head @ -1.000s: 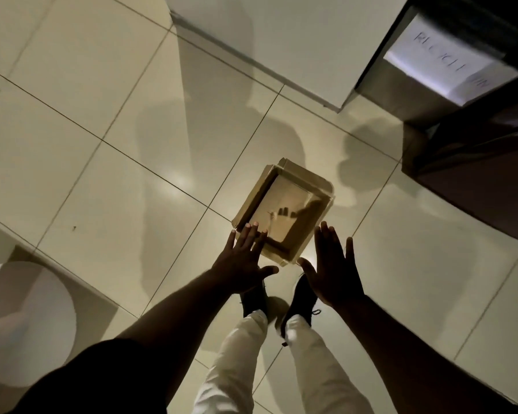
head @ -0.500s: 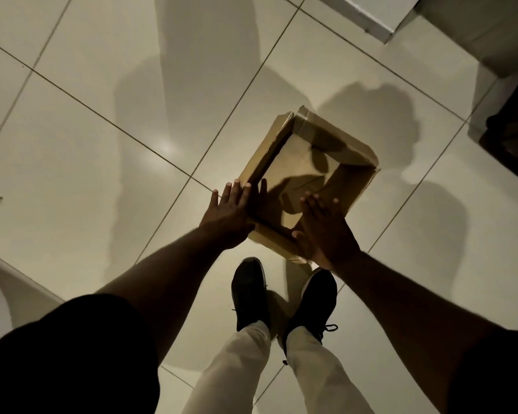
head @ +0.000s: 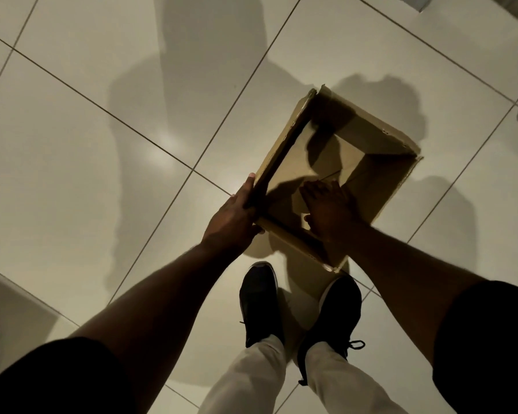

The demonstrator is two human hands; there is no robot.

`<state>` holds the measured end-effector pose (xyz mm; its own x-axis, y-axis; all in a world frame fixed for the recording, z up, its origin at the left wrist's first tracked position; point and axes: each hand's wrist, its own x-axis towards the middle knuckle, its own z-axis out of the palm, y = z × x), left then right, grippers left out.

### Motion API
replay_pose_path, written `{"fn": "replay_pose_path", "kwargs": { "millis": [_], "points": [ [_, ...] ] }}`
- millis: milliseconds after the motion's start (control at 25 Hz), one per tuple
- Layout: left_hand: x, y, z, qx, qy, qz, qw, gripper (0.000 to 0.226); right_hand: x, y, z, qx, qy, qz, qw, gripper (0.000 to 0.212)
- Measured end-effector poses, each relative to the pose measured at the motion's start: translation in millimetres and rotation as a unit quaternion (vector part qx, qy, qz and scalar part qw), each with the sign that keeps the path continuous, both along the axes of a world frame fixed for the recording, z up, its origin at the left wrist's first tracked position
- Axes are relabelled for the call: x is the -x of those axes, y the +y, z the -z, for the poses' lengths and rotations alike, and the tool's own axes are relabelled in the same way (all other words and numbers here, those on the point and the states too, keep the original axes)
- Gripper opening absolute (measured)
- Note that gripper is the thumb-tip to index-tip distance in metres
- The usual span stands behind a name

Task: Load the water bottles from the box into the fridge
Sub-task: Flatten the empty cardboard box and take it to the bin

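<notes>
Gripping the cardboard box (head: 371, 135) wall is the left hand (head: 234, 216); right hand (head: 331, 210) inside, grasp unclear.

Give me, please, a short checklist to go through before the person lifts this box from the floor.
1. Left hand has a grip: ok, it grips the left wall of the box.
2. Right hand has a grip: cannot tell. It lies over the near wall with its fingers reaching inside.
3. Box emptied of bottles: ok as far as it shows. No bottle is seen inside, though part of the bottom is in shadow.
4. Feet away from the box: not ok, the right shoe stands right at the near corner.
5. Fridge in sight: not ok, it is not in view.
</notes>
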<state>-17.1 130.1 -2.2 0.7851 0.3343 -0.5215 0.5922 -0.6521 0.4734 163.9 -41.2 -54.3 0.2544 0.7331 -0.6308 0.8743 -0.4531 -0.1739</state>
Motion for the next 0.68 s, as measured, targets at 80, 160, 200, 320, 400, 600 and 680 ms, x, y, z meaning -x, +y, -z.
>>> {"fn": "replay_pose_path", "kwargs": {
  "millis": [80, 160, 200, 320, 400, 600, 680],
  "points": [
    [2.5, 3.0, 2.7, -0.023, -0.019, 0.025, 0.999, 0.097, -1.1, 12.8, 9.4, 0.005, 0.018, -0.008, 1.000, 0.074],
    [3.8, 5.5, 2.7, -0.046, -0.049, 0.049, 0.997, 0.078, -0.5, 23.5, 15.2, -0.013, 0.036, -0.008, 0.999, 0.059],
    [4.7, 6.4, 2.0, -0.054, -0.051, 0.054, 0.996, 0.072, -1.1, 27.9, 17.2, -0.023, 0.041, -0.001, 0.999, 0.053],
    [5.8, 8.6, 1.1, -0.059, -0.045, 0.046, 0.996, 0.071, -8.7, 35.6, 20.0, -0.017, 0.056, 0.019, 0.998, 0.043],
    [6.2, 10.0, 1.6, -0.051, -0.036, 0.033, 0.998, 0.088, -12.0, 36.9, 21.1, -0.016, 0.058, 0.032, 0.998, 0.044],
    [7.4, 8.3, -7.1, -0.106, -0.057, 0.030, 0.992, 0.088, -26.5, 37.5, 4.7, 0.011, 0.017, -0.021, 1.000, 0.037],
    [13.9, 14.6, -10.0, -0.124, -0.068, 0.030, 0.989, 0.077, -34.2, 31.3, -5.0, 0.011, -0.015, -0.067, 0.998, 0.033]
  ]
}}
